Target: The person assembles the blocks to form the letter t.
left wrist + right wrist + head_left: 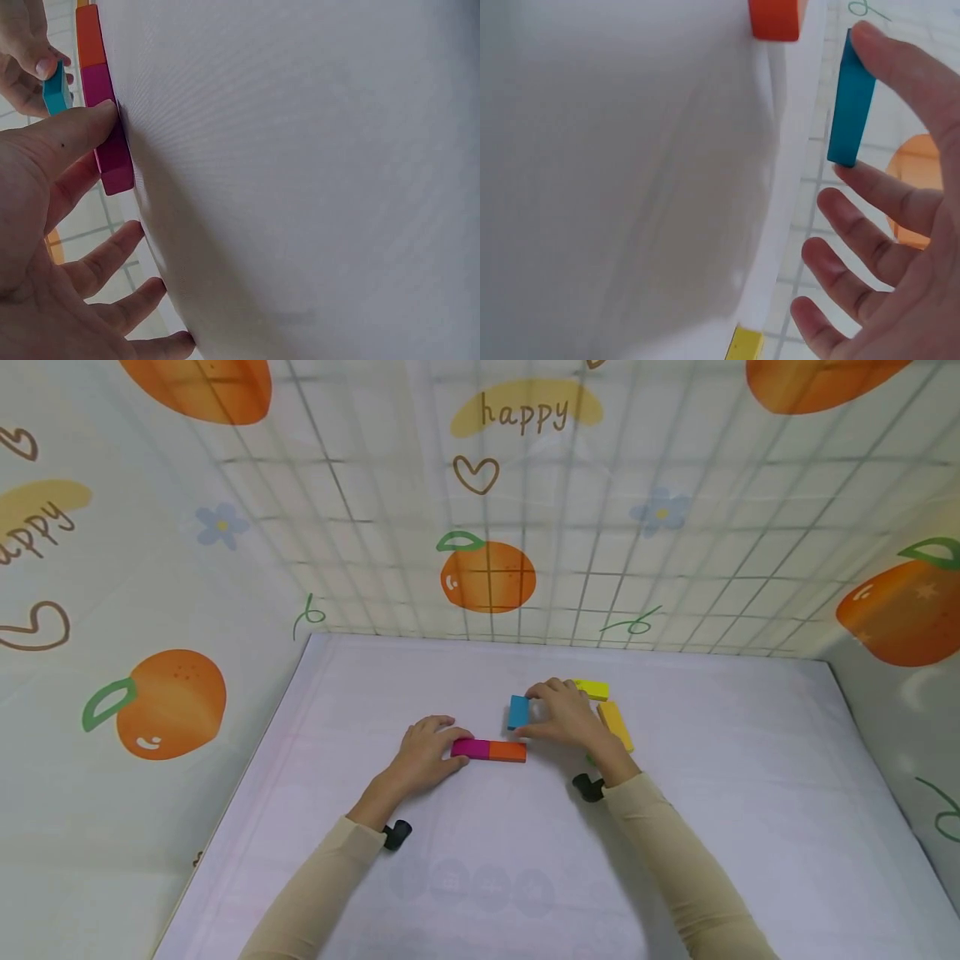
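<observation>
My left hand (422, 755) pinches a magenta block (470, 749) between thumb and index finger, the thumb on its near side; the other fingers are spread on the table. End to end with the magenta block lies an orange block (507, 752), the two forming a row. Behind the row, my right hand (564, 713) holds a blue block (518, 712) by its two ends, between thumb and index finger. In the right wrist view the blue block (850, 109) shows raised off the table, its other three fingers free.
Right of the right hand lie a bright yellow block (594, 690) and a deeper yellow block (617, 725). A bit of green (591, 760) peeks out under the right wrist. The white table (465, 827) meets a printed cloth wall (375, 577) behind.
</observation>
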